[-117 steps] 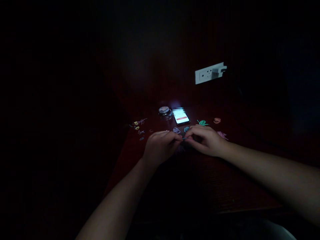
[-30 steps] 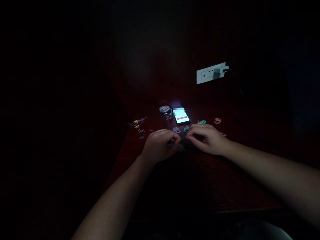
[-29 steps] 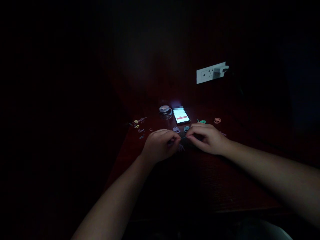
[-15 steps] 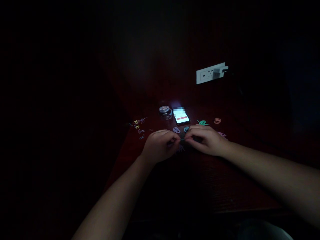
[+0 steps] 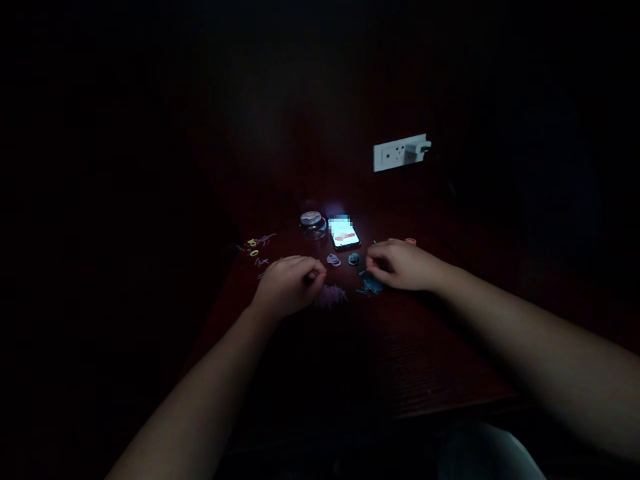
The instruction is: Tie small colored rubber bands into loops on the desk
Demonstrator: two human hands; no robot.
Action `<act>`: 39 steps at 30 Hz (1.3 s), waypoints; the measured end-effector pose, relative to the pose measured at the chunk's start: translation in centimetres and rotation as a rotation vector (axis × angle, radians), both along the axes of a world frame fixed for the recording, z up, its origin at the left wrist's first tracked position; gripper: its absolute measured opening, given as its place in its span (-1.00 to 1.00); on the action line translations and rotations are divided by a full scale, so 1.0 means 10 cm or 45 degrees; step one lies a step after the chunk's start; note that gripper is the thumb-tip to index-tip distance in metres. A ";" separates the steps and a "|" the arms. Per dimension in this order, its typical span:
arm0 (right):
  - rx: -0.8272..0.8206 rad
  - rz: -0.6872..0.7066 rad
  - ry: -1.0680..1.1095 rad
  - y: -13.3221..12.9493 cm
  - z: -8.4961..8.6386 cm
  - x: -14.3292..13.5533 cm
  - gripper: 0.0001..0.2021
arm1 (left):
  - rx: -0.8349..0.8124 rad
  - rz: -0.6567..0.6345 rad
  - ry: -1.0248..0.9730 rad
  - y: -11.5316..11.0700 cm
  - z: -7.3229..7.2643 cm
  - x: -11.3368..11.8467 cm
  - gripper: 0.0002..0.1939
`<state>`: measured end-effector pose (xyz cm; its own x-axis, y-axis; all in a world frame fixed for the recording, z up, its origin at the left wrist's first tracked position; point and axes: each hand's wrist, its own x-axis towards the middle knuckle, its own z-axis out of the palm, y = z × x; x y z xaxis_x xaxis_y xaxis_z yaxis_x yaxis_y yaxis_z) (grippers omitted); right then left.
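Note:
Both hands are over a dark red table. My left hand is closed beside a purple pile of small bands; what its fingertips hold, if anything, is too small to make out. My right hand is closed in a pinch over a blue-green pile of bands, with its fingertip contents unclear. Between the hands lie a small cluster of purple rings and one of teal rings. An orange ring cluster shows behind my right hand.
A lit phone lies behind the ring clusters, with a lidded clear jar to its left. Yellow and purple bands are scattered at the table's left. A white wall socket holds a plug.
My hands have moved apart; the thin green strand between their fingertips no longer shows. The purple and blue-green piles are more exposed. The whole view has shifted, moving the scene left.

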<state>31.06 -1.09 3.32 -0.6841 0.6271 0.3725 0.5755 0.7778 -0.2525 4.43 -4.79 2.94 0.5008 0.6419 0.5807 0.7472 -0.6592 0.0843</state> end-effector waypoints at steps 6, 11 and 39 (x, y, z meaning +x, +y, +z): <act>-0.134 -0.028 -0.059 0.07 -0.01 0.07 -0.95 | -0.318 0.454 0.185 0.17 0.02 -0.51 -0.79; -0.216 -0.016 -0.086 0.11 -0.03 0.11 -0.96 | -0.509 0.732 0.298 0.39 -0.14 -1.03 -0.63; -0.267 -0.054 -0.194 0.11 -0.11 0.08 -0.81 | -0.677 0.958 0.148 0.50 -0.26 -1.19 -0.87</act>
